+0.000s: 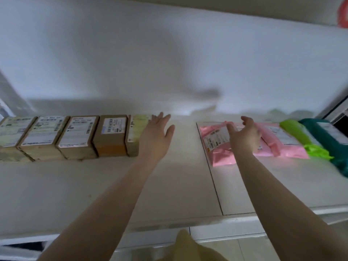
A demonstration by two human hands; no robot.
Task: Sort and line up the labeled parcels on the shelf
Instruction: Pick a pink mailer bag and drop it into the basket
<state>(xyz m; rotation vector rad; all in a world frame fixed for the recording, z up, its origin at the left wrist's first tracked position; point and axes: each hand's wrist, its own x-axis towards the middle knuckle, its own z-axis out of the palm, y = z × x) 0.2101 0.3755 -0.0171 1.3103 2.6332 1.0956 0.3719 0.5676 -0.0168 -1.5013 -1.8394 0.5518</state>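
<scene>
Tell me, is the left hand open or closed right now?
Open: the left hand has its fingers spread, palm flat against the last cardboard box.

Five cardboard boxes (75, 136) left of frame; right, two pink mailers (218, 140), one lime bag (295, 130), one dark green bag (331, 136).

Five boxes (75, 137) stand touching in a row at the shelf's (178, 185) left; overlapping mailer bags (273, 142) lie right, well apart from them.
</scene>
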